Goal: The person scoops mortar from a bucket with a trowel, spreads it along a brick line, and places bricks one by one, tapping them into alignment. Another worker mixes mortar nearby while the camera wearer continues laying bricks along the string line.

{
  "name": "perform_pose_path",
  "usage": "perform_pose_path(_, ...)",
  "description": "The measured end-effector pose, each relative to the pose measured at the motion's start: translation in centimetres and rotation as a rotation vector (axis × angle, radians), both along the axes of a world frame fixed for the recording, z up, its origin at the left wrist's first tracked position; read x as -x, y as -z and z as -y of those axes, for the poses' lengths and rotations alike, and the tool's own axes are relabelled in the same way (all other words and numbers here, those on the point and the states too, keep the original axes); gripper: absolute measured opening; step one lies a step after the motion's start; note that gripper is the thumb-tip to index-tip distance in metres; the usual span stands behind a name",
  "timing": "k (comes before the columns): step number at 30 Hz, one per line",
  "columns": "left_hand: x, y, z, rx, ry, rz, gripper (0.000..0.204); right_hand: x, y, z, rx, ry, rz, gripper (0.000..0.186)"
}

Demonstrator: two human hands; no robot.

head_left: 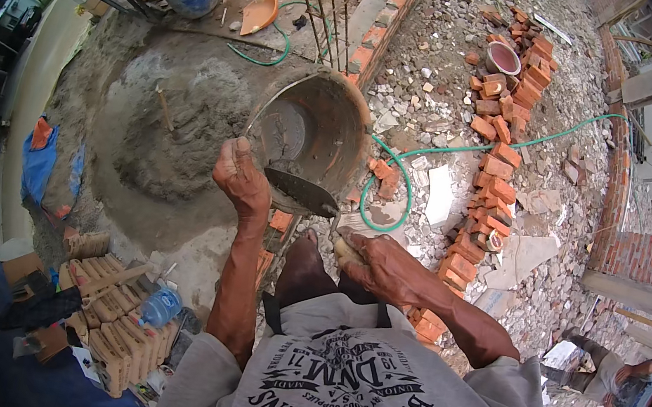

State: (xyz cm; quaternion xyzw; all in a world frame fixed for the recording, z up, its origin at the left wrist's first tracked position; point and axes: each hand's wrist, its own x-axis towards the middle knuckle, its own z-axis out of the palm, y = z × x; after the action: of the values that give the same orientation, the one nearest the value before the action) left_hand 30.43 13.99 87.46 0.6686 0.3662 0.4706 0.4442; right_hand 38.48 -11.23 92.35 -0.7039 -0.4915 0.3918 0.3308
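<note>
A mortar-stained bucket (344, 135) is tipped so that its open mouth faces me, with a little grey wet mortar (284, 133) inside. At its left edge my left hand (242, 177) is closed; whether it holds the rim or the thin wire handle cannot be told. My right hand (366, 261) is wrapped round the handle of a trowel (304, 193). The trowel's dark, pointed blade lies across the bucket's near rim. Left of the bucket spreads a heap of grey mortar (172, 173), with a wooden-handled tool (164, 109) stuck in it.
Orange bricks (494, 190) form a long row on rubble at right, with a round tub (503, 58) among them. A green hose (467, 148) loops beside the bucket. Steel rods (320, 11) rise ahead. Paper sacks (116, 332) lie lower left; another person (609, 381) is lower right.
</note>
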Motion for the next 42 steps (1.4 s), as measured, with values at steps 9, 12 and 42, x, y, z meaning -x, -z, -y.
perform_pose_path(9,-0.2,-0.6,1.0,-0.096,-0.043,-0.016,0.04,-4.9,0.6,-4.4,0.138,-0.13,0.398,0.027)
perform_pose_path(12,-0.2,-0.7,1.7,-0.075,-0.079,-0.009,0.041,-3.1,-2.2,-3.0,-0.086,0.086,0.111,0.027)
perform_pose_path(42,-1.4,-1.2,9.3,-0.324,0.273,0.018,0.009,-5.2,5.4,-1.6,0.083,-0.073,0.367,0.027)
